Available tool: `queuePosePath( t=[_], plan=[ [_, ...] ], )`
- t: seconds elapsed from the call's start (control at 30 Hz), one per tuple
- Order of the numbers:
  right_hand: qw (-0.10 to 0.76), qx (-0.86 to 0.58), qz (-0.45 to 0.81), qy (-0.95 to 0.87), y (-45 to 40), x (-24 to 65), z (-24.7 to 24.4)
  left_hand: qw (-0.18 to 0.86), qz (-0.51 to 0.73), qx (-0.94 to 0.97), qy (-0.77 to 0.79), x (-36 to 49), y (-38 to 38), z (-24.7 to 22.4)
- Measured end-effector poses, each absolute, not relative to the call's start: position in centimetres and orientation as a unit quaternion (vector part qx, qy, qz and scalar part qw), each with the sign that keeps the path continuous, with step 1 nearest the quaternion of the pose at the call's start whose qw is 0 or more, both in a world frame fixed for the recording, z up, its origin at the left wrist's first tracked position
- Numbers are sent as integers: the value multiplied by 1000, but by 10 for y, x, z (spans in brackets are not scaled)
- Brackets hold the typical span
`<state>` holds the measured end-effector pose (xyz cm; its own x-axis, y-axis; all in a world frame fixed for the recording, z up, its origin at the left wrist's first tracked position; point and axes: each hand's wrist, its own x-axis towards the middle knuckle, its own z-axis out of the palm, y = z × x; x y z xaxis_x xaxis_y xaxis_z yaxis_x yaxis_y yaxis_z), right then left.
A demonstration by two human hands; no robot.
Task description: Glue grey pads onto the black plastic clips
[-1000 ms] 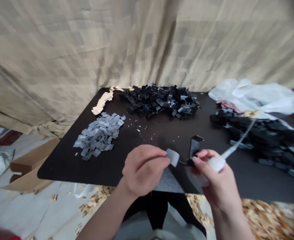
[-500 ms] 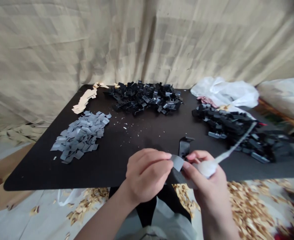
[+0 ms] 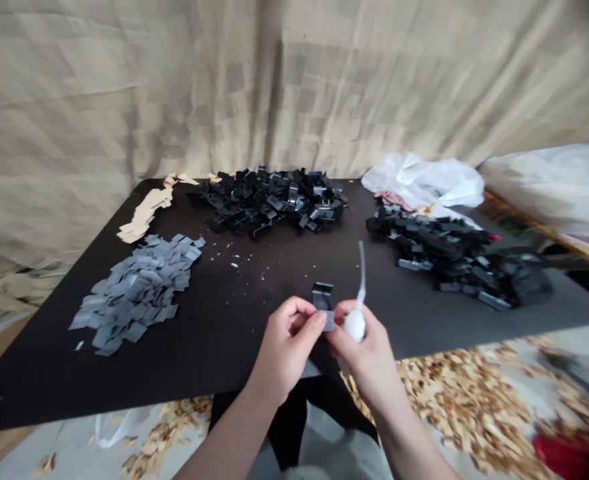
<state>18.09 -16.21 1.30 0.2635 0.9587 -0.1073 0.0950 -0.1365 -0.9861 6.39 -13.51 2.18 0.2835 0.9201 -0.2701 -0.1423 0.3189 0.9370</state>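
Near the table's front edge, my left hand (image 3: pixel 290 343) pinches a black bent plastic piece (image 3: pixel 323 295) that has a small grey square pad (image 3: pixel 329 321) against its lower part. My right hand (image 3: pixel 369 343) is closed around a white squeeze bottle with a long thin nozzle (image 3: pixel 355 320), which points up and away from me. Its thumb and forefinger lie close to the pad's right edge; whether they touch it I cannot tell. Most of the bottle's body is hidden in the palm. Loose grey pads (image 3: pixel 141 283) form a heap to the left of my hands.
Black plastic pieces (image 3: pixel 274 200) are piled at the back, and more with grey pads (image 3: pixel 444 257) at the right. Beige strips (image 3: pixel 147 213) lie back left. A white plastic bag (image 3: pixel 424 180) sits back right. Wood-coloured scraps (image 3: pixel 459 400) cover the floor below the black table (image 3: pixel 224 347).
My left hand has shifted from holding the grey pad's edge to pinching pad and black piece together. The bottle's nozzle has swung from pointing right to nearly straight ahead. The view has shifted too.
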Motion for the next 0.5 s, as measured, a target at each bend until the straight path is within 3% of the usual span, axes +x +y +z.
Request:
queuePosePath(
  t=[0.13,0.2,0.27,0.37,0.5],
  plan=[
    [467,-585,508,-426,-157,192,14,712,380,373,458,64,-131,15],
    [443,-616,459,-462,-150,211,15,726,389,344,451,63,-128,16],
    [399,-671,333,-529,-139,239,19,737,395,326,441,63,-125,19],
    [252,-707,111,-652,-119,285,37,753,387,326,421,64,-122,24],
    [-42,-606,-140,-782,-89,322,83,770,369,335,399,68,-121,26]
  ],
)
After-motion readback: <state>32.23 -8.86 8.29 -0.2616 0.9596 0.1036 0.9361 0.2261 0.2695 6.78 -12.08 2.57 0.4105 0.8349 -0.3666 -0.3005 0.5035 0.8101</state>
